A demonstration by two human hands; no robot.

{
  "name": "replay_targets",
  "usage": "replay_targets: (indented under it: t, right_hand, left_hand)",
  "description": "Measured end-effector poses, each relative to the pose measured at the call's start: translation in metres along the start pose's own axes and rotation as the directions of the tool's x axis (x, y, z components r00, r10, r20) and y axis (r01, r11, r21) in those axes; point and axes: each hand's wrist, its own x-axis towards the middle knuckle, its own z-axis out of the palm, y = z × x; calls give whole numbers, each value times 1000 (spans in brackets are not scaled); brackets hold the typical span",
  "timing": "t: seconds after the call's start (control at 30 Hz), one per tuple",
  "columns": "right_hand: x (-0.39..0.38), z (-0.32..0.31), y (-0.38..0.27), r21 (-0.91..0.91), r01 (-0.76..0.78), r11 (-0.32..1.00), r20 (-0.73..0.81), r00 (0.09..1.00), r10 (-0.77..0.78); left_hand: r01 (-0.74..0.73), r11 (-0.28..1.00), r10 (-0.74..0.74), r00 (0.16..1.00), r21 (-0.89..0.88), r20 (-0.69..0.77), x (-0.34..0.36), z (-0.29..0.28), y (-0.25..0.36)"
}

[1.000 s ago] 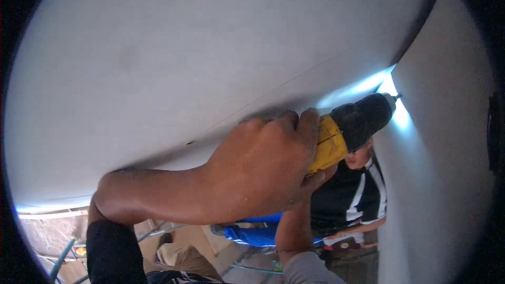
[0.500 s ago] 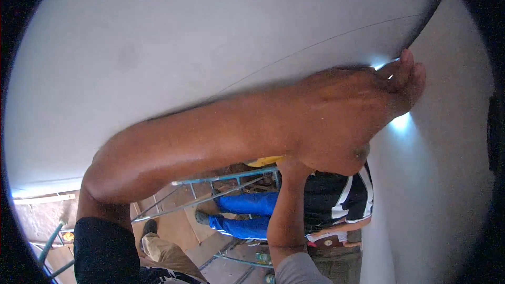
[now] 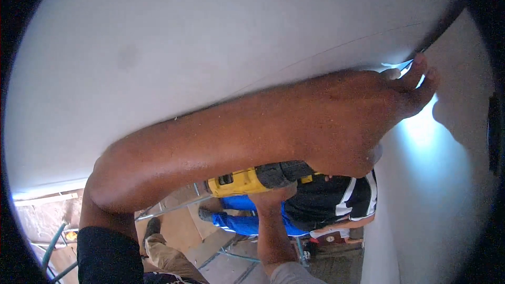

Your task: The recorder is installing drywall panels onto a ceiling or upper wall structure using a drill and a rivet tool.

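Note:
My left arm stretches across the view beneath a smooth white panel. At its end my left hand shows its back, with some fingers spread against the corner where the panel meets a pale wall. Bright light shines between and beside those fingers. Whatever lies behind the palm is hidden. Below the left wrist, my right hand grips a yellow and black power drill, its front end pointing right and passing out of sight behind my left hand.
A person in a black and white top and blue trousers is below, beyond my right arm. Teal scaffold bars cross the lower area. A beige trouser leg and dark shoe show at lower left. A dark gap runs along the corner.
The drill has come into fuller view below my left forearm, and my right hand has shifted left and down. My left hand has moved slightly right, its fingers farther apart. The light on the wall has spread.

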Motion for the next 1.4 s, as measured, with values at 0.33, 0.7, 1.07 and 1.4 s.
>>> replay_targets:
  t: [0.33,0.7,1.07,1.4]
  right_hand:
    - [25,-66,7,-65,76,995,23,997,-75]
    - [45,-69,4,-183,89,979,-90,990,-106]
    - [45,-57,-19,-74,11,997,-134,991,-21]
    - [37,-46,-21,-197,15,980,-95,995,-34]
  left_hand:
    - [-114,981,139,978,160,-153,-15,3,-7]
    - [-195,962,218,970,191,-106,-7,14,-19]
    - [-79,989,93,990,122,-107,-10,15,-14]
    - [-43,994,53,994,104,-98,-15,6,-13]
